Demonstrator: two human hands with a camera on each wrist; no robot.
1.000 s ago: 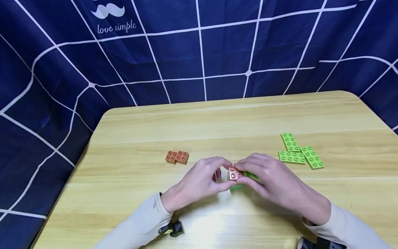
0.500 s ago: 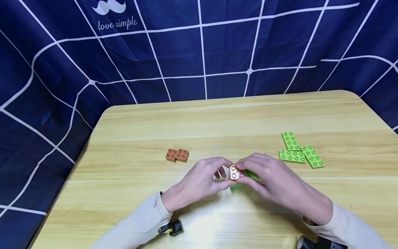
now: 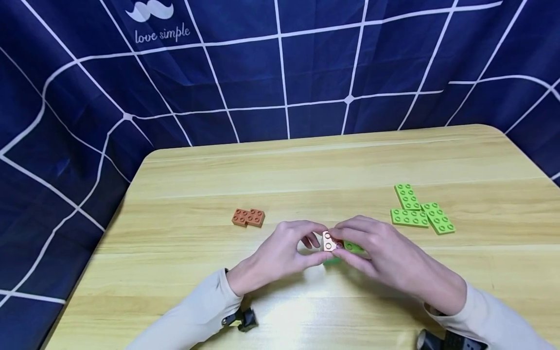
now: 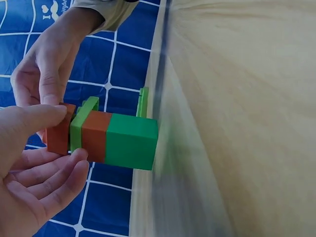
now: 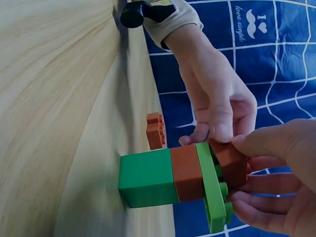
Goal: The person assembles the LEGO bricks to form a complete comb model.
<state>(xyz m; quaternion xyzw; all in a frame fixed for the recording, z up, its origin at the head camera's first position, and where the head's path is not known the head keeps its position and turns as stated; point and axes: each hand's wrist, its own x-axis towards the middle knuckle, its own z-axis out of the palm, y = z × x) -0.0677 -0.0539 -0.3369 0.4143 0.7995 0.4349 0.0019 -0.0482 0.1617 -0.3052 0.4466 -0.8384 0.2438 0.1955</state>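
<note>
A stack of toy building bricks stands on the table between the two hands. Its base is a dark green block (image 5: pixel 148 177), then a reddish-brown brick (image 5: pixel 186 172) and a light green plate (image 5: pixel 211 190) that sticks out to the right. On top, another reddish-brown brick (image 3: pixel 331 241) looks slightly tilted against the plate's studs in the right wrist view, with a narrow gap showing. My left hand (image 3: pixel 280 250) pinches this top brick from the left between thumb and forefinger. From the right, my right hand (image 3: pixel 385 253) pinches the same brick and hides part of the plate.
Two reddish-brown bricks (image 3: pixel 248 218) lie touching, left of the stack. Farther right rest three light green plates (image 3: pixel 410 218), grouped together. The wooden table (image 3: pixel 210 180) ends at a dark blue curtain (image 3: pixel 245 68) with white lines. Each wrist carries a dark camera mount.
Both hands stay on the top brick, nearly in place. The brick's top tilts a little and more of the light green plate shows beside it. The head view shifts slightly.
</note>
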